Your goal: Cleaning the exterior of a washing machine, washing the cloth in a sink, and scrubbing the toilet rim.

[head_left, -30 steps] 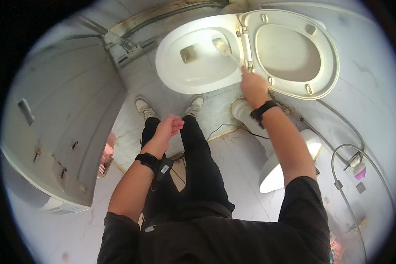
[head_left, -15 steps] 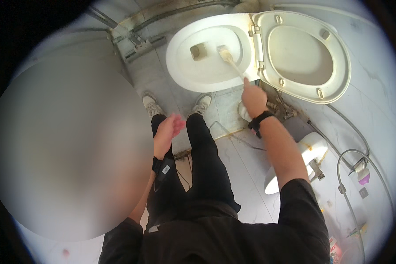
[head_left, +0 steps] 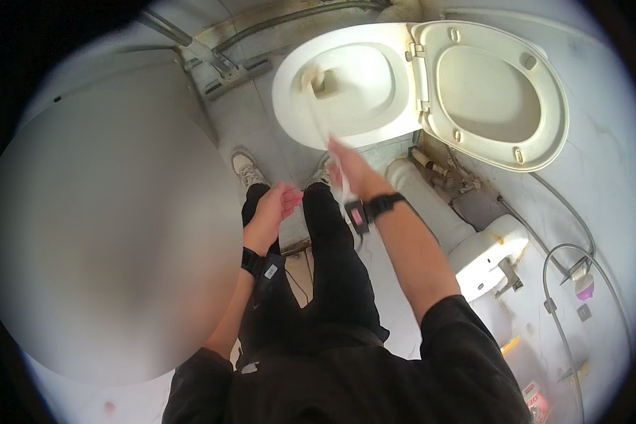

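Note:
My right hand (head_left: 355, 171) is closed round the pale handle of a toilet brush (head_left: 311, 79), near the front edge of a white toilet bowl (head_left: 287, 106). Inside the bowl, the brush head is smeared by motion beside the dark drain opening (head_left: 326, 86), on its left. To the right of the bowl the yellowed seat (head_left: 552, 113) is swung up on its hinges. My left hand (head_left: 274, 210) hangs in front of my legs with fingers stretched toward the right, and nothing shows in it. Each wrist wears a black strap with a small device.
Below the seat, a white ceramic fixture (head_left: 500, 244) with a metal tap stands near stained pipes (head_left: 438, 166). A grey hose (head_left: 557, 321) loops down the right wall. A grey metal bracket (head_left: 237, 81) sits left of the bowl. A round blur hides much of the left side.
My right hand has moved left with the toilet brush. The brush head has gone from the bowl's right part to the left side of the drain. My left hand has barely moved.

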The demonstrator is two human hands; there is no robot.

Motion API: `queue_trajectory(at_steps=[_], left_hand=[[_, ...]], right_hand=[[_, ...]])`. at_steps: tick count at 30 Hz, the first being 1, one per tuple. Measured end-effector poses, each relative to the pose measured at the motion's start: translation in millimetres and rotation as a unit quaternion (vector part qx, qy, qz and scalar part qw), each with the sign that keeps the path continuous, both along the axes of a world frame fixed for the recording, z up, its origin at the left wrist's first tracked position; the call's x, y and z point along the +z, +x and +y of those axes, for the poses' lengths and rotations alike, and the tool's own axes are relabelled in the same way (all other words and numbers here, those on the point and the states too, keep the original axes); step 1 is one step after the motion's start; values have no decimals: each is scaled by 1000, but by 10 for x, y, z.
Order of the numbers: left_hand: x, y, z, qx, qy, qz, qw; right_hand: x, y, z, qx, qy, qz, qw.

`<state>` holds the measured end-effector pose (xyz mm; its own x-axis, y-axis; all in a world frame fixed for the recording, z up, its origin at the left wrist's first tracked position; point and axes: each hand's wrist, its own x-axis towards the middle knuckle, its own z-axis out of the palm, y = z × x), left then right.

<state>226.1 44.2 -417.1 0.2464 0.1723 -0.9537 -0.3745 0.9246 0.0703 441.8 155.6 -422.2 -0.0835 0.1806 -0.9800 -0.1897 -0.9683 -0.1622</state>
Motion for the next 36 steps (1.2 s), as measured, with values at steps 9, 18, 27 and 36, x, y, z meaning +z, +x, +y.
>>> queue_trajectory(at_steps=[9,18,27,36], left_hand=[[42,-55,169,-27,-5,2,1000],[209,-220,219,8,-13,-5,1000],[209,-211,315,-9,-2,2,1000],[268,-142,247,-21,23,33,999]], right_hand=[[348,1197,1119,732,177,-402,520],[380,-26,430,448,127,-87,881],[146,1270,-209,579,189,-244,754],[208,855,30,737,212,-317,558]])
